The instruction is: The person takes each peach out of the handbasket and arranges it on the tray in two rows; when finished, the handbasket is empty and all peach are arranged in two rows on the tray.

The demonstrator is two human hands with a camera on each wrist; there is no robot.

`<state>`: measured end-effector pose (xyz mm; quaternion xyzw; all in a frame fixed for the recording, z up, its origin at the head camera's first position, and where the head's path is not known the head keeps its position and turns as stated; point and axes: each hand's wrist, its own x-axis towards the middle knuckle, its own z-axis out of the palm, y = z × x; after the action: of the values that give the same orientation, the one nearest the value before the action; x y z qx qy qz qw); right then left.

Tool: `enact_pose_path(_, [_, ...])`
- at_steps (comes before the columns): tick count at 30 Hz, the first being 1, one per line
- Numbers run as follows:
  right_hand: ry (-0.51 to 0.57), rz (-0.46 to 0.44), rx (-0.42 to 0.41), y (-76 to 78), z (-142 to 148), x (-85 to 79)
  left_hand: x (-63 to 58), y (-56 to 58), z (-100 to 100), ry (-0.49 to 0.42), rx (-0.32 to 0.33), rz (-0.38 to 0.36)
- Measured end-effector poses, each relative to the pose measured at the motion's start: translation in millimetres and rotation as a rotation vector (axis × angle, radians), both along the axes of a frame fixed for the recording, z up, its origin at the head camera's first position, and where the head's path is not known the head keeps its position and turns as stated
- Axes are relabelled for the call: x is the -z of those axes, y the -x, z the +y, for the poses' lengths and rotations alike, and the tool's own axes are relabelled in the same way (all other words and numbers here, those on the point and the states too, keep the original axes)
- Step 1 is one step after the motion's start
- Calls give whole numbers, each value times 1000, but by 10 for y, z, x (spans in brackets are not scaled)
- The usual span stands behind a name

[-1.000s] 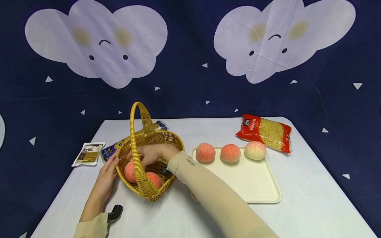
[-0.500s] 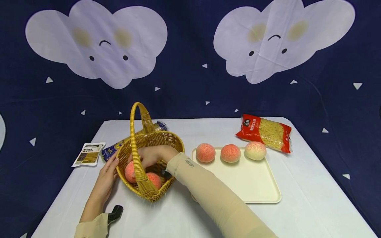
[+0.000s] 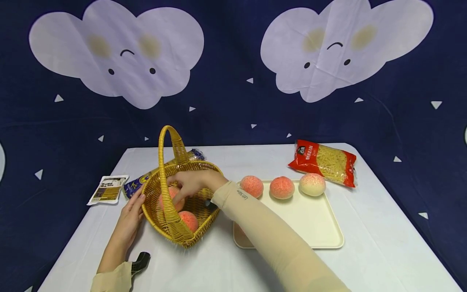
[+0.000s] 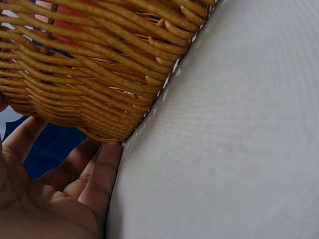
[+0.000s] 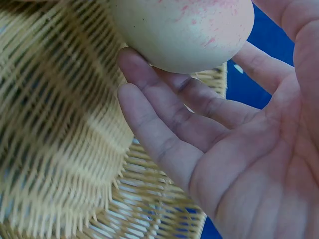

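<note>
Left hand (image 3: pixel 127 223) rests loosely against the wicker basket (image 3: pixel 198 209), probably to steady it, while the right hand (image 3: pixel 191 182), apart from the left, grips a pink peach (image 5: pixel 184 37) inside, near a second peach (image 3: pixel 189 221), though whether the gripped one is lifted I can't tell.

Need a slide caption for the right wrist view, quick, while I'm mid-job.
Right hand holding a pale, pink-flecked peach, with the woven wicker basket behind.

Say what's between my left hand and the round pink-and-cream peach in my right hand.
The yellow wicker basket's side wall, as the head view shows.
</note>
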<state>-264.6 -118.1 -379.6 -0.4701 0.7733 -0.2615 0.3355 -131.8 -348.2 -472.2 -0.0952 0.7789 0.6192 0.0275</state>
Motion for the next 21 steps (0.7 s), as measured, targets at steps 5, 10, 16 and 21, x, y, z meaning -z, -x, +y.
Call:
enact_pose_path(5, [11,76,22,51,131,-81,3,2,-1,-2,2,-6])
enact_pose_path(10, [39,98,43,81,277,-148,2,3,3,-3,-4,0])
enact_pose_path(16, [85,95,44,102,428,-219,15,5,5,-21,-1,36])
enact_pose_path(21, [86,126,60,107,537,-264,26,7,-3,-10,2,34])
